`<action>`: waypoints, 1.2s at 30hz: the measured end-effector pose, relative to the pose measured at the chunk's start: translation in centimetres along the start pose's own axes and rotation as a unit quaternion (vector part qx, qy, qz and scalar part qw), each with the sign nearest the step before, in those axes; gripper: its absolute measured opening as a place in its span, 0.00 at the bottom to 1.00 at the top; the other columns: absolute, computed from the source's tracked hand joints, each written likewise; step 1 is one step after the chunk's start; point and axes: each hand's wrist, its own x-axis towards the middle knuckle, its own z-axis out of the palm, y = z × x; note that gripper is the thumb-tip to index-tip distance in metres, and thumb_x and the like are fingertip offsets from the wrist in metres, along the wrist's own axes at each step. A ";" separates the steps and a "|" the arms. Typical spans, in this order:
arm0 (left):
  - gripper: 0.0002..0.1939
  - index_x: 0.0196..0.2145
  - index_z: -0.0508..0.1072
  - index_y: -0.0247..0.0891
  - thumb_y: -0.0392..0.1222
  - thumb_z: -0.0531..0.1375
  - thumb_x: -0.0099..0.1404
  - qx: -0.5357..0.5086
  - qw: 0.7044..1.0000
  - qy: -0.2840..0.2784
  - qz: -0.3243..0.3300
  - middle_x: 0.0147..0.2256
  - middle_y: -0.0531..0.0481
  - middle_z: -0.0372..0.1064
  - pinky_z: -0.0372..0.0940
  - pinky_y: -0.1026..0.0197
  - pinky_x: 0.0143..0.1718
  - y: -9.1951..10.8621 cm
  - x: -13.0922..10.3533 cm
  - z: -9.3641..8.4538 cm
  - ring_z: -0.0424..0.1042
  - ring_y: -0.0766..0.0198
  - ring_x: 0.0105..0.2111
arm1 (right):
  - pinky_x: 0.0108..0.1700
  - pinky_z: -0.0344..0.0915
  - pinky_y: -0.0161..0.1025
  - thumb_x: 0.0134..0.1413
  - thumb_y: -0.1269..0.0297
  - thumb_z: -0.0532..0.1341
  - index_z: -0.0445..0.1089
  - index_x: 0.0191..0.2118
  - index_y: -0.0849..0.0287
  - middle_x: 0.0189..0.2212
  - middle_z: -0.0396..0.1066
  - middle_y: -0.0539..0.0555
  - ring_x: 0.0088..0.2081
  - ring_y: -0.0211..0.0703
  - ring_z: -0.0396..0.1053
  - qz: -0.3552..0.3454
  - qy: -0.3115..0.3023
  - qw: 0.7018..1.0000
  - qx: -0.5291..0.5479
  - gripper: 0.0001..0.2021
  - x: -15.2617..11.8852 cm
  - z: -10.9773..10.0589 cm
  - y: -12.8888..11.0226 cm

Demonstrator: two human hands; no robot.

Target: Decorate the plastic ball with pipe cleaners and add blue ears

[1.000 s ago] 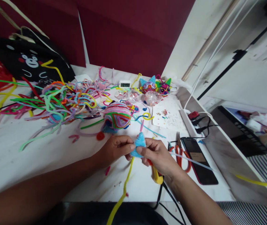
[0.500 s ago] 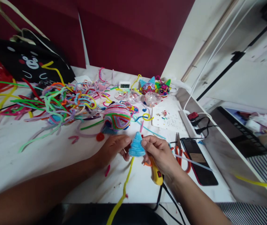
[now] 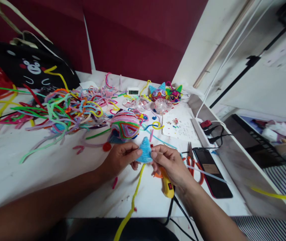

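Observation:
Between both hands a small blue cone of coiled pipe cleaner [image 3: 145, 151] is held upright, tip away from me. My left hand [image 3: 126, 154] pinches its left side with thumb and fingers. On its right side my right hand [image 3: 166, 159] grips with thumb and fingertips. A yellow pipe cleaner [image 3: 134, 201] runs from below the cone toward my lap. Under my right hand lies a yellow-handled glue gun [image 3: 168, 184], partly hidden. Just beyond the hands sits a striped ball wound with pipe cleaners [image 3: 125, 124].
A tangled heap of pipe cleaners [image 3: 67, 107] covers the left. Two finished colourful animal heads [image 3: 159, 92] stand at the back near clear plastic domes [image 3: 163, 105]. To the right are orange-handled pliers [image 3: 191, 162], a phone [image 3: 213, 174] and a power strip [image 3: 203, 132].
The blue cone has turned and tilted slightly in my fingers, its tip shifting a little left and away. Both hands keep their hold; the surroundings look the same.

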 end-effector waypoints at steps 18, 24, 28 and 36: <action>0.18 0.37 0.68 0.34 0.54 0.56 0.65 -0.062 0.998 0.012 0.006 0.25 0.51 0.69 0.67 0.66 0.18 0.2 0.0 -0.1 0.71 0.65 0.21 | 0.17 0.66 0.28 0.47 0.57 0.68 0.71 0.27 0.61 0.20 0.71 0.47 0.16 0.29 0.62 -0.003 0.033 0.999 0.028 0.12 0.0 0.0 -0.3; 0.14 0.38 0.67 0.35 0.49 0.59 0.62 -0.034 0.999 0.025 0.019 0.24 0.54 0.68 0.65 0.69 0.15 0.1 0.1 0.0 0.69 0.68 0.19 | 0.15 0.65 0.29 0.48 0.57 0.68 0.71 0.28 0.61 0.19 0.71 0.46 0.14 0.28 0.59 0.002 0.028 0.999 0.041 0.12 0.2 -0.1 0.0; 0.12 0.36 0.68 0.35 0.47 0.60 0.62 -0.009 1.000 0.015 0.023 0.24 0.54 0.69 0.64 0.69 0.15 -0.4 0.2 0.2 0.69 0.69 0.19 | 0.15 0.63 0.27 0.47 0.55 0.68 0.70 0.28 0.61 0.19 0.70 0.46 0.15 0.28 0.60 0.000 0.020 1.000 0.015 0.13 0.3 0.2 0.0; 0.10 0.35 0.68 0.35 0.46 0.57 0.65 0.020 0.999 0.001 0.042 0.21 0.56 0.67 0.64 0.69 0.17 -0.6 0.0 0.2 0.68 0.70 0.18 | 0.15 0.62 0.28 0.44 0.52 0.69 0.68 0.30 0.60 0.16 0.65 0.43 0.14 0.29 0.58 -0.029 0.013 0.998 -0.045 0.17 0.2 0.7 0.1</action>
